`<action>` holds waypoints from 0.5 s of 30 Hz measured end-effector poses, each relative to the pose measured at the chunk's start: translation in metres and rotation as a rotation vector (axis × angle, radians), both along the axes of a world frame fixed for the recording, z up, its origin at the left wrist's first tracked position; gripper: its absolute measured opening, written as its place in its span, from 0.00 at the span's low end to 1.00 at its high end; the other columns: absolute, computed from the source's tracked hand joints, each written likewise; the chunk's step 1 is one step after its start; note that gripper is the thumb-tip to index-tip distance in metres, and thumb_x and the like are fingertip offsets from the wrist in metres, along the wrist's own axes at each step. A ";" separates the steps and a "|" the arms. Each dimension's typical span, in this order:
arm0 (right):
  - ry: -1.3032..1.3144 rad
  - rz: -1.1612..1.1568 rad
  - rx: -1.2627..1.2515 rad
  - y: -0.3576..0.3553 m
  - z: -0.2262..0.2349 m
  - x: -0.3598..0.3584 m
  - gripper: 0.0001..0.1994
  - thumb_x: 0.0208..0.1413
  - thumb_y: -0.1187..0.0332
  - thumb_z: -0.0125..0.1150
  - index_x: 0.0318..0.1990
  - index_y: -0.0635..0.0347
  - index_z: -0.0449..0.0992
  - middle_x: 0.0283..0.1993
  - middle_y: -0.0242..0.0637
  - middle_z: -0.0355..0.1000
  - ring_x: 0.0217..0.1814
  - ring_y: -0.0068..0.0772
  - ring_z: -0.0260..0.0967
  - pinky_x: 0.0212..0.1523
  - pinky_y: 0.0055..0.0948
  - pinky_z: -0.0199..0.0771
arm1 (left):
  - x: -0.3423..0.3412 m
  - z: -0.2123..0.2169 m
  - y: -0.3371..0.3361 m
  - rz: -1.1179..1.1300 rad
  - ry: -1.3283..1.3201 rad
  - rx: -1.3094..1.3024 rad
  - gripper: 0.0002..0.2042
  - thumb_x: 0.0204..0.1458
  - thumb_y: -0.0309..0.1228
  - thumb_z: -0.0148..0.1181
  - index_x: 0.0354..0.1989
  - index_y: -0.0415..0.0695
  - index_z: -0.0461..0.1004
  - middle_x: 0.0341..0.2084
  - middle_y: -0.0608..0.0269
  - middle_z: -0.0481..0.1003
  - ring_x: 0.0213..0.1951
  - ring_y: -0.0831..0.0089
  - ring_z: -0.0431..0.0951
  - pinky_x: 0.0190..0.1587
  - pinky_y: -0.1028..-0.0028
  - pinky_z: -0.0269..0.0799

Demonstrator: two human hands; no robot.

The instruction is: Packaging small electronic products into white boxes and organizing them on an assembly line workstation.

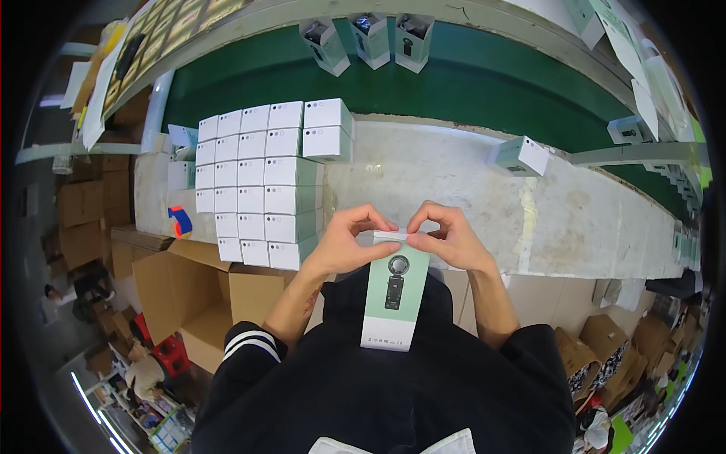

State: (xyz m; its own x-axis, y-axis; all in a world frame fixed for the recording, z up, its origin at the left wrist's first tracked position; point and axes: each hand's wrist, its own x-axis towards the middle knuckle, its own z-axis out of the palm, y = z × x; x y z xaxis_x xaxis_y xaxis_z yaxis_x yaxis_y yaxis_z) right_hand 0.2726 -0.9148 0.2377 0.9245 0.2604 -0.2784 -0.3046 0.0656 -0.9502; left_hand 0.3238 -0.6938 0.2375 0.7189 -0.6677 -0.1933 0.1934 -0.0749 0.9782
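Observation:
A tall narrow carton (395,303), pale green with a white lower band and a picture of a black device, is held upright against my front. My left hand (354,240) pinches the left side of its top end, thumb on the near face and fingers behind. My right hand (446,236) grips the right corner of the same end in the same way. A white flap edge shows between the two thumbs. Left of my hands, white-ended cartons (253,174) are stacked in rows on the worktable (431,174).
Several open-topped cartons stand on the green conveyor belt (257,68), among them one carton (370,41) at the far side. Another carton (522,157) lies at the table's right. A tape roll or dispenser (180,221) sits at the left edge. An open cardboard box (185,299) is below it.

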 end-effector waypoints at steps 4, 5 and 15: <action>-0.028 0.100 -0.070 -0.004 0.007 -0.003 0.07 0.50 0.72 0.66 0.34 0.61 0.75 0.37 0.30 0.70 0.42 0.22 0.67 0.33 0.20 0.69 | -0.006 0.006 0.001 -0.040 -0.044 -0.007 0.09 0.48 0.25 0.66 0.34 0.34 0.75 0.40 0.52 0.78 0.45 0.67 0.78 0.52 0.67 0.71; -0.030 0.120 -0.065 -0.005 0.009 -0.004 0.07 0.50 0.72 0.66 0.34 0.61 0.75 0.37 0.30 0.70 0.42 0.22 0.67 0.33 0.20 0.69 | -0.008 0.007 0.002 -0.028 -0.013 0.002 0.09 0.47 0.24 0.66 0.35 0.34 0.76 0.38 0.53 0.79 0.44 0.68 0.78 0.51 0.68 0.72; -0.075 0.175 0.082 0.008 0.002 -0.002 0.07 0.53 0.71 0.64 0.39 0.61 0.80 0.38 0.34 0.71 0.42 0.24 0.70 0.34 0.22 0.72 | -0.029 0.018 0.016 0.183 0.007 0.128 0.04 0.49 0.22 0.66 0.33 0.35 0.81 0.29 0.57 0.80 0.31 0.77 0.78 0.33 0.79 0.71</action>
